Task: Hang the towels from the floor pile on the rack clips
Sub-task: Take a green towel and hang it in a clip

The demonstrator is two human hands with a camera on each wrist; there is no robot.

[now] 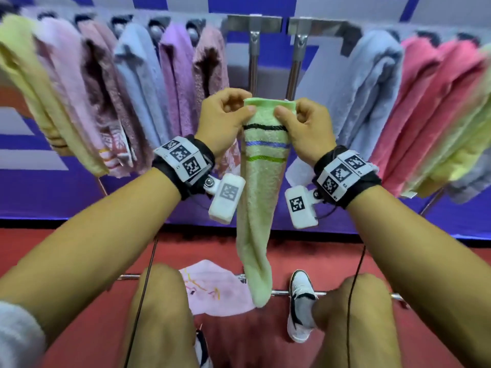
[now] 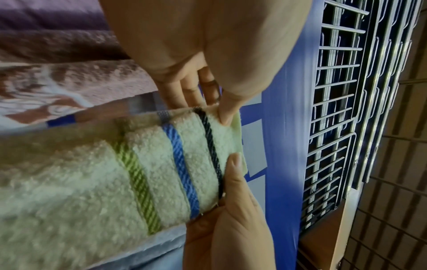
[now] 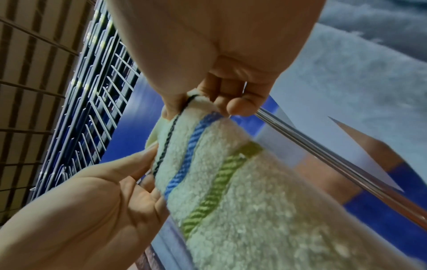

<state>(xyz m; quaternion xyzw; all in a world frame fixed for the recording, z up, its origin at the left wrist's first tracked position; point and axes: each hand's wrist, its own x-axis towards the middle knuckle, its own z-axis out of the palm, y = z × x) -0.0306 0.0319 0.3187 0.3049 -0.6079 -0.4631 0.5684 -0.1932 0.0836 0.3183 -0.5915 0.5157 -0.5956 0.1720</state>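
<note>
A light green towel with black, blue and green stripes hangs folded lengthwise in front of the rack. My left hand pinches its top edge on the left, and my right hand pinches the same edge on the right. In the left wrist view my left thumb presses the towel hem. In the right wrist view the right hand's fingers curl round the towel. Two bare metal clips hang just above the hands. A pink towel lies on the floor.
Hung towels fill the rack on both sides: yellow, pink, brown, blue and purple at left, blue, red-pink and yellow-green at right. The rack's lower bar crosses the red floor by my knees and a white shoe.
</note>
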